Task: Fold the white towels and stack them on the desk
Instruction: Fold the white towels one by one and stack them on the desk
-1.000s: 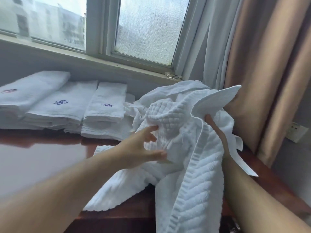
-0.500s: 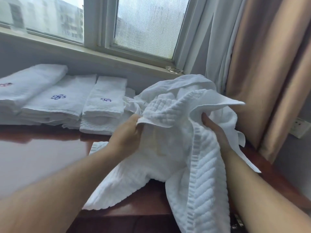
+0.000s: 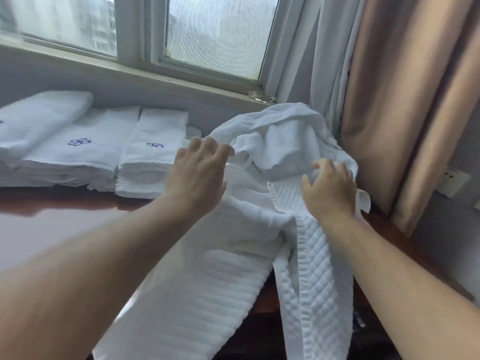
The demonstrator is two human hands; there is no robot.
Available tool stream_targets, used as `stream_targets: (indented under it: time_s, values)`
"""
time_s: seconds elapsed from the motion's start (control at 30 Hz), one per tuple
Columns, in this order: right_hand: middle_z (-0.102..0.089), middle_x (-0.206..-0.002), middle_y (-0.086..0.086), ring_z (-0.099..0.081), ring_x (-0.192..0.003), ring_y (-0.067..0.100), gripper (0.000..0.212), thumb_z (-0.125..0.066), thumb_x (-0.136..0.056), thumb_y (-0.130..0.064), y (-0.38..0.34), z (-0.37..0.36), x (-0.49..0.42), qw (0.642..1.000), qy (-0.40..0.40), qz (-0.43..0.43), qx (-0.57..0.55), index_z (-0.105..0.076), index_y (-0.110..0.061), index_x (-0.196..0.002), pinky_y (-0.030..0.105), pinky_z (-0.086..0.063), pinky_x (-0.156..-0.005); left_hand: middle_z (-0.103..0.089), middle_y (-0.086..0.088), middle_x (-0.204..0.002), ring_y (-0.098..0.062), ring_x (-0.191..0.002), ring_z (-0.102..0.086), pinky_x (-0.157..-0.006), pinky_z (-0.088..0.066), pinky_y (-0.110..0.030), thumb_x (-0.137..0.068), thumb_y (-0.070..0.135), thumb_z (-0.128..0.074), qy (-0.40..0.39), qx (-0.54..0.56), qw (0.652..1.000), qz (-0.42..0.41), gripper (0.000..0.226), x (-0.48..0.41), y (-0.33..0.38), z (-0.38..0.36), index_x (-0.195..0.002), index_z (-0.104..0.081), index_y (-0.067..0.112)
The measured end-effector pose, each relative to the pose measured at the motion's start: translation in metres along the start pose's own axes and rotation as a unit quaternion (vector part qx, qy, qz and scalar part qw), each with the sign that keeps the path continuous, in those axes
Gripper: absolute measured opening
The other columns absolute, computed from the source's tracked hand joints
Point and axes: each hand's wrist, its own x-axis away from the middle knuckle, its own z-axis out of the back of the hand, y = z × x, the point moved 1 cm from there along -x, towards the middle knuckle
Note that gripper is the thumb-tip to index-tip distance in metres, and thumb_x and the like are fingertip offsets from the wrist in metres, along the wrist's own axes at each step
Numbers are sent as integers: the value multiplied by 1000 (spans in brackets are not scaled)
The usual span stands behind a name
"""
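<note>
Sorting stage, judging by a rumpled white quilted-and-ribbed terry towel heaped at the right end of the glossy reddish-brown wooden desk, just beside the beige drape curtain, with long ends trailing over the near edge. Reaching in with the left hand, fingers spread and relaxed over the heap's left rim, touching or just above it, pinching nothing; probably hunting for a hem or corner. Working the right hand into the right-hand folds, fingers curled down onto the cloth; impossible to tell whether actually gripping. Likely set on opposite sides to pull the bundle open flat before any fold. Behind and left, under the window sill, neat stacks of folded white towels with blue embroidered emblems, presumably the finished pile awaiting this one.
</note>
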Motion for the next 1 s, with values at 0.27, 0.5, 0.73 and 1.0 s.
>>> stream_targets:
  time_s: [0.27, 0.5, 0.73, 1.0]
  values:
    - [-67, -113, 11, -58, -91, 27, 24, -42, -101, -27, -49, -25, 31, 926, -338, 50, 164, -61, -14, -92, 34, -47, -76, -63, -3, -106, -23, -89, -60, -68, -43, -32, -96, 35, -51, -255, -18, 965, 61, 23, 79, 18, -18, -109, -59, 18]
    - [-66, -123, 4, -56, -117, 26, 77, -45, -77, -83, -59, -26, 53, 876, -473, 81, 46, -64, -23, -120, 42, -47, -101, -57, 0, -128, -26, -138, -34, -114, -33, -37, -87, 49, -67, -428, 69, 901, 35, 59, 86, 1, -18, -143, -46, 45]
    - [-69, -87, 1, -62, -83, 19, 31, -61, -93, -47, -26, -34, 35, 940, -329, 94, 20, -69, -18, -83, 30, -48, -66, -66, 4, -129, -14, -115, -61, -103, -47, -32, -89, 76, -38, -372, 255, 880, 150, 72, 93, -48, -13, -120, -73, 21]
    - [-72, -95, -12, -65, -89, 6, 59, -47, -83, -83, -32, -25, 27, 851, -511, 88, 79, -75, -32, -93, 32, -47, -87, -72, 12, -93, -15, -95, -66, -83, -50, -27, -88, 49, -68, -295, 145, 935, 135, 19, 81, -80, 6, -87, -75, 31]
